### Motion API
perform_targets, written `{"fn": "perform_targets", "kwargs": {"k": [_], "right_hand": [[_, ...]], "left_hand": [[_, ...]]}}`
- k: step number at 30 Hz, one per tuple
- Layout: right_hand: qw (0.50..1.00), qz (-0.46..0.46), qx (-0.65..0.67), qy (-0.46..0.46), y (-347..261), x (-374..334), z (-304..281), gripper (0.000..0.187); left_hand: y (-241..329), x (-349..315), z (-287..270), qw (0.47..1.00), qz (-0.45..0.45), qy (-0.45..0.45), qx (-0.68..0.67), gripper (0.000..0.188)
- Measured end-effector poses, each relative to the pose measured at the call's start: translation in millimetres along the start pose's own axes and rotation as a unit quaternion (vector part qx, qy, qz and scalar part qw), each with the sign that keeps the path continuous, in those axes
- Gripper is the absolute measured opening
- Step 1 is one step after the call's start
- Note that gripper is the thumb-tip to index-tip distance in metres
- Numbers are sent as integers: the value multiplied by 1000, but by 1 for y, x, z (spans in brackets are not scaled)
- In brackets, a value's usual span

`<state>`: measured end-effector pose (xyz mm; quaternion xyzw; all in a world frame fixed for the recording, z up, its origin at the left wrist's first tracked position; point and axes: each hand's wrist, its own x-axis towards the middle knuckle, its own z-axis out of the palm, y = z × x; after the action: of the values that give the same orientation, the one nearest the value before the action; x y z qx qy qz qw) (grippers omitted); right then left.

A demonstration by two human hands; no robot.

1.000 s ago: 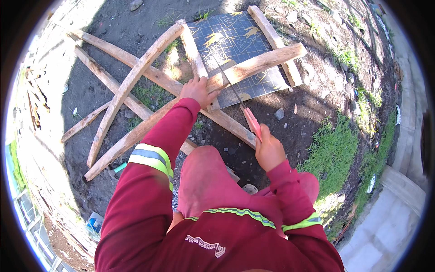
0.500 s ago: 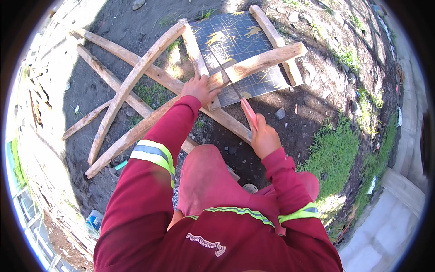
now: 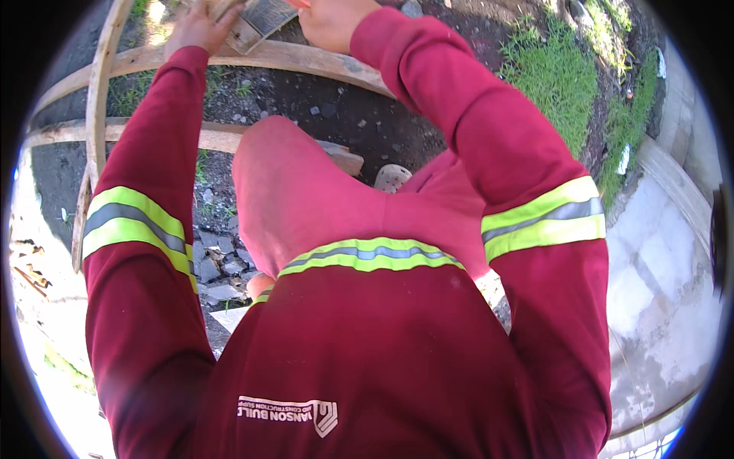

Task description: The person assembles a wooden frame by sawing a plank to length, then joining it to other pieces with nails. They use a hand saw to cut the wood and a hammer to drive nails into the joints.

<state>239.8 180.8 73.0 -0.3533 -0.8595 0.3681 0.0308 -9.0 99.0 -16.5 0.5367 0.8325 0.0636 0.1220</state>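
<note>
My left hand [image 3: 197,32] is at the top edge, gripping a wooden pole [image 3: 222,7] of which only a short bit shows. To its right, my right hand [image 3: 330,23] is closed round the red handle [image 3: 299,3] of a handsaw. The saw's blade lies outside the picture. Just below the left hand, the end of a short board [image 3: 244,37] rests by a long wooden pole [image 3: 306,58] that crosses toward the right. Beside that board shows the corner of a dark printed panel [image 3: 269,14].
Another pole [image 3: 98,92] stands across the others at left. A lower timber [image 3: 222,138] passes behind my knee. Broken stone pieces [image 3: 222,264] lie below it. Grass [image 3: 554,84] grows at right, beside a concrete slab [image 3: 650,252].
The view has tilted down toward my body, so both hands now sit at the top edge. Most of the pole, panel and saw blade has left the picture.
</note>
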Motion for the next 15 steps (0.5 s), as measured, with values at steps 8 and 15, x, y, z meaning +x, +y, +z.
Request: {"fn": "perform_targets", "kwargs": {"k": [8, 15], "right_hand": [[991, 126, -53, 0, -52, -163, -69, 39], [996, 69, -53, 9, -41, -52, -26, 24]], "left_hand": [[33, -19, -43, 994, -49, -101, 16, 74], [34, -22, -43, 996, -50, -67, -4, 68]]}}
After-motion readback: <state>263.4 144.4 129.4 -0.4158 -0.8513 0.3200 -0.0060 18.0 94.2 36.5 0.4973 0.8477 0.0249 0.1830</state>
